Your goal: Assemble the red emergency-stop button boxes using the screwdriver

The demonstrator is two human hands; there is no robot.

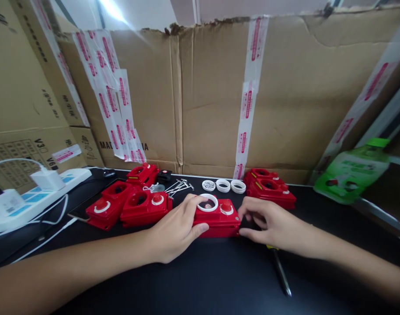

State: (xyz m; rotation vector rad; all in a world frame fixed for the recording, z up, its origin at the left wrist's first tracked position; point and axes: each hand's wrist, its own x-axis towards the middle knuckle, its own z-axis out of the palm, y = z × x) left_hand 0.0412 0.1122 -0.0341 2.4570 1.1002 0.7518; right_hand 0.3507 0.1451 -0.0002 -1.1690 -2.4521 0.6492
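Observation:
A red box [216,229] with a white ring [208,203] around its round opening and a red knob [226,208] sits on the black table before me. My left hand [180,227] grips its left end, thumb along the front and fingers on top by the ring. At the right end, my right hand [268,221] has curled fingers, with index finger and thumb against the box's side. Partly hidden under that hand is a screwdriver [281,271] with a yellow handle, its metal tip pointing toward me.
More red boxes stand at left [145,210] and right rear [270,192]. Behind are white rings [223,186], metal T-shaped pieces [179,187] and a small black part [164,176]. A power strip [68,179] lies left, a green bottle [352,173] right. Cardboard [213,109] walls the back.

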